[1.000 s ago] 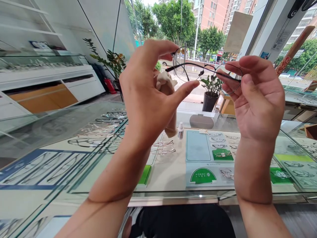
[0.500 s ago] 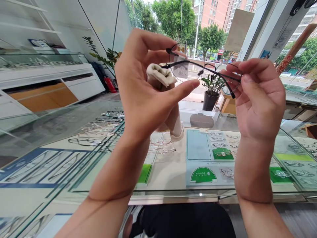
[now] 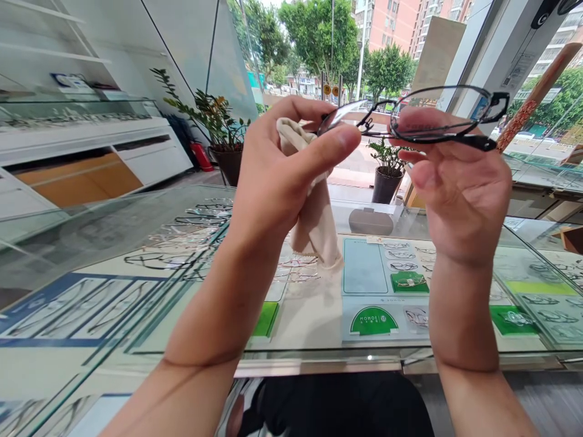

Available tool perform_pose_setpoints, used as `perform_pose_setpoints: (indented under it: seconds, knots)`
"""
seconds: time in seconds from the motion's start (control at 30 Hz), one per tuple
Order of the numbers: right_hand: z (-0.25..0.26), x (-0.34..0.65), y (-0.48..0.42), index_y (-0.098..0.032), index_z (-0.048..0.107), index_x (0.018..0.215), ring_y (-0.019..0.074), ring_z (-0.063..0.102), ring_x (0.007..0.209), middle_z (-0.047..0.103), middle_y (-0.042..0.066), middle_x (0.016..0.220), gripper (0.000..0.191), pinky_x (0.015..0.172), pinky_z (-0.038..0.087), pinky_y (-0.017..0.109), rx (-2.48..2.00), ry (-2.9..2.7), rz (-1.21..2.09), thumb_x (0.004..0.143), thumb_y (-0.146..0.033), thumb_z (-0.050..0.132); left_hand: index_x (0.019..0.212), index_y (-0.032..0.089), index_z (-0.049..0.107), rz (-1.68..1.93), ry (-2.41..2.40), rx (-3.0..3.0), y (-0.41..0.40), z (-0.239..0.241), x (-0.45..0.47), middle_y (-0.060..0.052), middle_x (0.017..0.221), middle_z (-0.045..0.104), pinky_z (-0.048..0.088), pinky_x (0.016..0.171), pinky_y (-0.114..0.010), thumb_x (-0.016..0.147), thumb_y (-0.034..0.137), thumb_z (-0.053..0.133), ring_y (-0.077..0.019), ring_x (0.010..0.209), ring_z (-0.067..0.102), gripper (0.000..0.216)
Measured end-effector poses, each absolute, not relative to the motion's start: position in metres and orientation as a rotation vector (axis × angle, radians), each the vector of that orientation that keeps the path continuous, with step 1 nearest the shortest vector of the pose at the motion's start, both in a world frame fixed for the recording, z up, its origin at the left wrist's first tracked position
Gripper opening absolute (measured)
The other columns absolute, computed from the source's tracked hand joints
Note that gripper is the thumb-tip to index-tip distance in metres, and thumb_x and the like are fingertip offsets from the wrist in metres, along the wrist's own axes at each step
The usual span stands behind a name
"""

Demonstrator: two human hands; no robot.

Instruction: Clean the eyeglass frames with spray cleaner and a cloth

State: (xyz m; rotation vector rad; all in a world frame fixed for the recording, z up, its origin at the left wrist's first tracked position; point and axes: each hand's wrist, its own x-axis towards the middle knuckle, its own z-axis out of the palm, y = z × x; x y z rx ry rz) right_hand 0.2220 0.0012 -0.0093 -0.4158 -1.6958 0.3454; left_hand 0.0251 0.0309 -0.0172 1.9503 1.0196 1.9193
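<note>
A pair of thin black-framed glasses (image 3: 437,124) is held up at eye level, tilted nearly flat. My right hand (image 3: 460,188) grips its right lens rim and temple, fingers curled under it. My left hand (image 3: 282,176) pinches a beige cleaning cloth (image 3: 314,218) against the left lens (image 3: 339,116), thumb on top, and the rest of the cloth hangs down behind my palm.
A glass display counter (image 3: 319,346) lies below with several frames on green and blue cards. A grey glasses case (image 3: 371,221) sits at its far side. Potted plants (image 3: 387,167) stand by the window; white shelving (image 3: 91,139) runs along the left.
The glasses have turned from upright to nearly flat and shifted right. My left thumb and finger closed the cloth onto the left lens. The small bottle on the counter is now hidden behind the cloth.
</note>
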Motion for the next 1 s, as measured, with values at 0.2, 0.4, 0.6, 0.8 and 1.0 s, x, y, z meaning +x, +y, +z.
perform_pose_setpoints:
  seconds: [0.2, 0.4, 0.6, 0.8, 1.0]
  knots:
    - [-0.012, 0.219, 0.001, -0.037, 0.076, 0.104, 0.0282, 0.068, 0.127, 0.072, -0.001, 0.122, 0.011, 0.117, 0.052, 0.053, -0.501, -1.666, 0.135, 0.095, -0.041, 0.071, 0.105, 0.024, 0.068, 1.73, 0.986, 1.895, 0.026, -0.011, 0.029, -0.005, 0.089, 0.073, 0.053, 0.064, -0.038, 0.08, 0.083, 0.064, -0.0195, 0.073, 0.068, 0.065]
    - [-0.013, 0.22, -0.001, -0.039, 0.075, 0.104, 0.027, 0.063, 0.135, 0.073, -0.006, 0.124, 0.013, 0.115, 0.053, 0.047, -0.44, -1.72, 0.069, 0.098, -0.046, 0.066, 0.093, 0.017, 0.068, 1.56, 0.767, 1.782, 0.018, -0.005, 0.028, -0.004, 0.082, 0.072, 0.048, 0.057, -0.028, 0.084, 0.066, 0.07, -0.0105, 0.06, 0.056, 0.05]
    - [-0.015, 0.216, 0.002, -0.032, 0.072, 0.103, 0.0238, 0.07, 0.125, 0.076, -0.002, 0.116, 0.01, 0.118, 0.051, 0.047, -0.399, -1.672, 0.013, 0.1, -0.039, 0.065, 0.084, 0.015, 0.069, 1.357, 0.675, 1.778, 0.016, -0.005, 0.026, -0.004, 0.076, 0.07, 0.031, 0.048, -0.025, 0.084, 0.062, 0.07, -0.0081, 0.053, 0.047, 0.047]
    - [-0.017, 0.216, -0.001, -0.034, 0.07, 0.114, 0.0264, 0.062, 0.137, 0.074, -0.001, 0.124, 0.028, 0.117, 0.051, 0.052, -0.494, -1.752, 0.068, 0.104, -0.053, 0.052, 0.086, 0.015, 0.07, 1.267, 0.686, 1.824, 0.015, -0.006, 0.025, -0.005, 0.074, 0.069, 0.034, 0.05, -0.025, 0.092, 0.065, 0.06, -0.0091, 0.053, 0.049, 0.051]
    - [-0.017, 0.212, 0.005, -0.029, 0.071, 0.108, 0.0235, 0.068, 0.127, 0.074, 0.0, 0.12, 0.016, 0.114, 0.054, 0.048, -0.369, -1.7, 0.021, 0.105, -0.036, 0.056, 0.091, 0.016, 0.068, 1.236, 0.799, 1.899, 0.01, -0.003, 0.031, -0.004, 0.075, 0.07, 0.037, 0.052, -0.024, 0.094, 0.08, 0.043, -0.0083, 0.055, 0.051, 0.069]
